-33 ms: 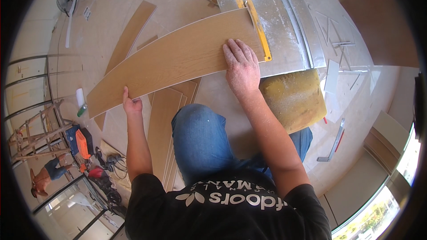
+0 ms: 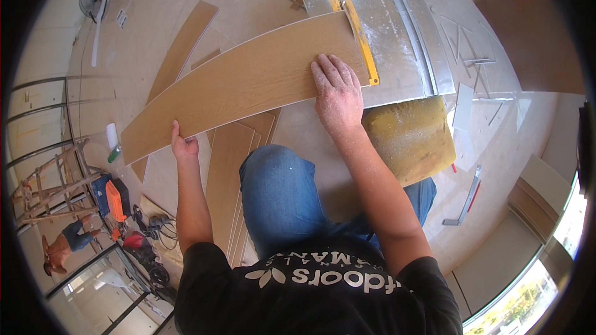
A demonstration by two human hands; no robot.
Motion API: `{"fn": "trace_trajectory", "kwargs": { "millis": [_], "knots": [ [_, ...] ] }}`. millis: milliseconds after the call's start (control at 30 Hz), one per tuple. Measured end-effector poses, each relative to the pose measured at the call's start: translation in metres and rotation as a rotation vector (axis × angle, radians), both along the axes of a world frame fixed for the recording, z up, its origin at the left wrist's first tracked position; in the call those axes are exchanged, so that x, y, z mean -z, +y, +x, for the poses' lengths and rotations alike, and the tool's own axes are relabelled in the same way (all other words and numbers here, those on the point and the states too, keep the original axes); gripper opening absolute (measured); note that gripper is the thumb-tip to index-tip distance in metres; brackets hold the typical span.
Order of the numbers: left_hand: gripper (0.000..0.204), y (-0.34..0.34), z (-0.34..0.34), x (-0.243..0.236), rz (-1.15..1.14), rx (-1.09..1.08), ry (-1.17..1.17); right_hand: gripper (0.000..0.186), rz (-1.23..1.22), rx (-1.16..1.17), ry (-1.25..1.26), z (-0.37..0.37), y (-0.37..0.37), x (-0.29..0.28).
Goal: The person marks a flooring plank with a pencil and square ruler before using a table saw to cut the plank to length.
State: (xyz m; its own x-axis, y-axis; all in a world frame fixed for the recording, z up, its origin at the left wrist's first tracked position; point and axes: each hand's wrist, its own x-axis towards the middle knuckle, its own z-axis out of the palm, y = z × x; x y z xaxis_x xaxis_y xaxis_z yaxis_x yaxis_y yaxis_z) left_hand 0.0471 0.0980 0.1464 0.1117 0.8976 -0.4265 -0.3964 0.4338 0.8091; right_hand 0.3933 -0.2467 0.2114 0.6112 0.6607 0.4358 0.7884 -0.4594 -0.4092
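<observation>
A long wood-look plank with pale edges lies slantwise before me. Its right end meets a yellow guide bar on a metal saw table dusted with white powder. My left hand grips the near edge towards the left end, thumb on top and the other fingers mostly underneath. Near the right end, my right hand holds the plank, its dusty fingers close together on the upper face and its thumb hidden. No saw blade shows.
More planks lie stacked beside my left knee, another beyond. A scuffed yellow box-like thing stands below the table. Thin offcuts and a metal square lie right. Tools and cables and another person are left.
</observation>
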Motion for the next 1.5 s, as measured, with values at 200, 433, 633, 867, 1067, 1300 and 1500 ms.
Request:
{"fn": "trace_trajectory", "kwargs": {
  "millis": [200,433,633,867,1067,1300,1500],
  "knots": [
    [0.032,0.000,-0.001,-0.001,0.004,0.030,-0.003,0.044,-0.017,0.006,-0.015,0.000,-0.001,0.000],
    [0.032,-0.005,-0.006,0.002,0.020,0.036,-0.047,0.044,0.016,0.011,-0.022,-0.006,-0.005,0.004],
    [0.037,-0.036,-0.025,0.000,-0.001,0.000,-0.068,0.047,0.018,-0.039,-0.011,-0.034,-0.032,0.005],
    [0.043,-0.047,-0.092,-0.010,0.140,-0.037,-0.005,0.046,0.037,-0.336,0.171,-0.066,-0.047,-0.027],
    [0.038,-0.042,-0.174,-0.007,0.152,-0.071,-0.151,0.055,0.038,-0.180,0.201,-0.062,-0.004,-0.060],
    [0.029,-0.027,-0.212,0.020,0.178,-0.320,-0.166,0.041,-0.353,-0.203,0.509,-0.077,0.021,-0.039],
    [0.026,0.066,-0.187,0.066,0.091,-0.448,-0.208,0.020,-0.288,-0.359,0.058,-0.065,0.004,-0.035]
  ]
}}
